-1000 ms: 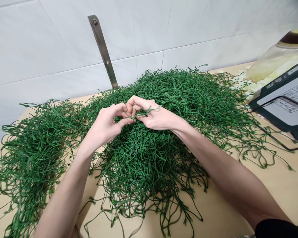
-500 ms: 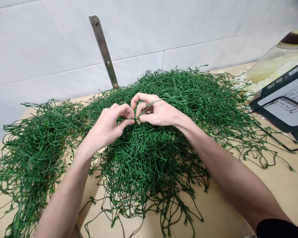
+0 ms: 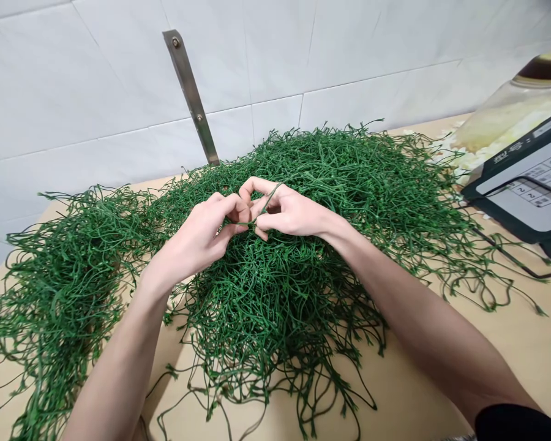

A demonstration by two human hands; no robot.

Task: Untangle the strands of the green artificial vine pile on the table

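Note:
A big tangled heap of thin green plastic stems [image 3: 303, 269] covers the middle of the tan table [image 3: 509, 349]. Both my hands meet above its top. My left hand [image 3: 202, 236] pinches one end of a single green stem [image 3: 261, 208] between thumb and forefinger. My right hand [image 3: 287, 211] has its fingers curled round the same stem, which runs up across its knuckles. The fingertips of the two hands touch.
A second, lower pile of green stems [image 3: 59, 288] lies at the left. A slanted metal bracket [image 3: 190, 92] is screwed to the white tiled wall. At the right stand a dark scale with a keypad [image 3: 528, 184], its cable, and a clear jar [image 3: 514, 110].
The stem's free end has swung from lying flat to the right to pointing up over my right knuckles. My right fingers have shifted and curled closer to my left hand.

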